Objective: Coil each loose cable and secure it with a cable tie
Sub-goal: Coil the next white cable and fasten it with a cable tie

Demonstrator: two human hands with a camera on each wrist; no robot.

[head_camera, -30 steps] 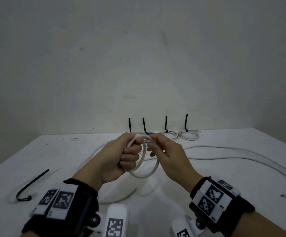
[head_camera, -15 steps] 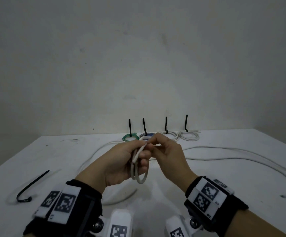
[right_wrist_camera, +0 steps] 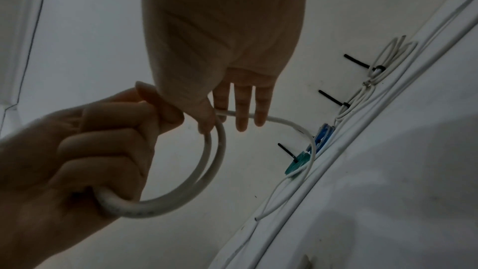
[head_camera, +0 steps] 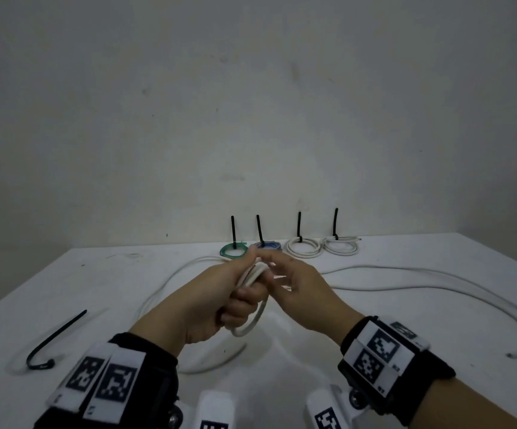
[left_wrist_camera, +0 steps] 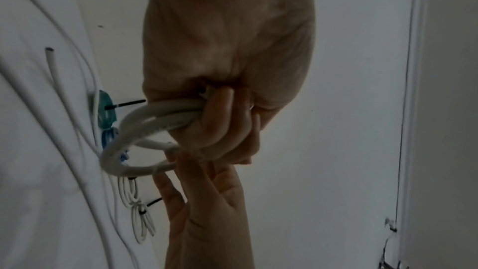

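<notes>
Head view: left hand (head_camera: 213, 301) grip fisted round the white cable coil (head_camera: 252, 320) above the bench (head_camera: 49, 289), right hand (head_camera: 300, 286) pinching the incoming strand with other fingers straight; feed each turn flat, matching loops, no twist, before reaching for the black cable tie (head_camera: 56, 339).

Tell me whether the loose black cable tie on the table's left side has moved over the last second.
No. The loose black cable tie lies just as before, hook end nearest the camera, in the same place relative to the table's left edge.
</notes>
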